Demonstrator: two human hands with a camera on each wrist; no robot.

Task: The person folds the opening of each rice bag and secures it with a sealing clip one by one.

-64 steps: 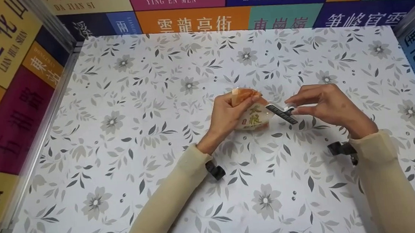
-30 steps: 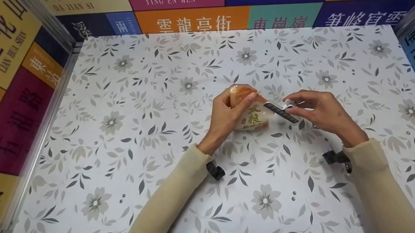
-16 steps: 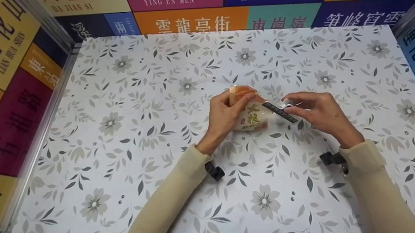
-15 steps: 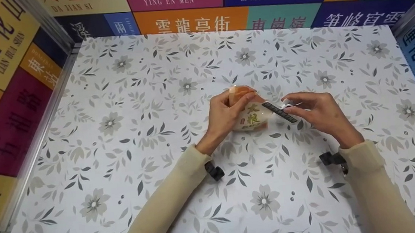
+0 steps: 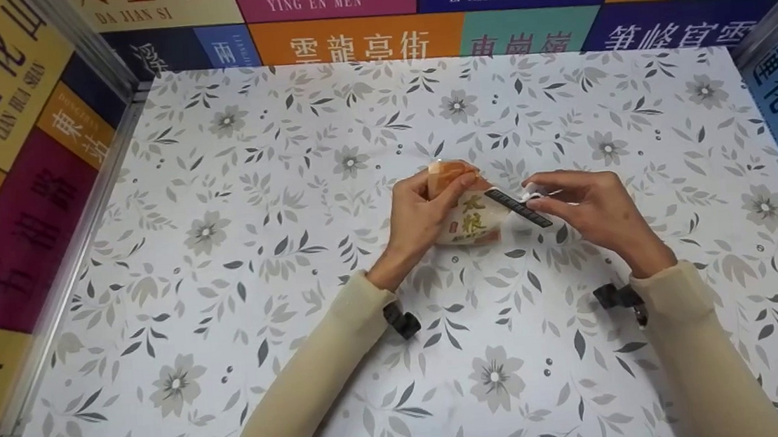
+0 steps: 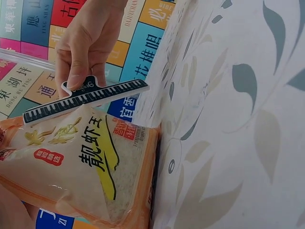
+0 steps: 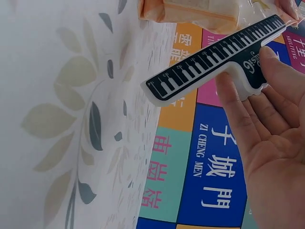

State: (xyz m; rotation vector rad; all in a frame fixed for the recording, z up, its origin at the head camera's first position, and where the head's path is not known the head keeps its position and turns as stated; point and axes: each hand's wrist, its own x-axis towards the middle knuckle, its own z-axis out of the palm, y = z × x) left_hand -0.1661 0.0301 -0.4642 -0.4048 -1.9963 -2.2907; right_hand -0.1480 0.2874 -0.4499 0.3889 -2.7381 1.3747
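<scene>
A plastic bag of rice (image 5: 479,223) with orange edges stands on the table, and my left hand (image 5: 417,214) grips its gathered top. My right hand (image 5: 603,207) pinches the handle of a long bag clip (image 5: 519,208), thumb on one side and fingers on the other. In the left wrist view the clip (image 6: 88,101) lies across the upper part of the bag (image 6: 71,157); rice grains show through its window. The right wrist view shows the black-and-white patterned clip (image 7: 209,62) and the bag's edge (image 7: 195,16). Whether the clip's jaws have the plastic between them, I cannot tell.
A white cloth with grey flowers and leaves covers the table (image 5: 289,206). Colourful panels with printed lettering (image 5: 359,38) wall it in at the back and both sides. A metal rail (image 5: 81,238) runs along the left edge.
My right hand has come lower and to the left, carrying the clip slightly closer over the bag. The left hand has stayed nearly still on the bag's top.
</scene>
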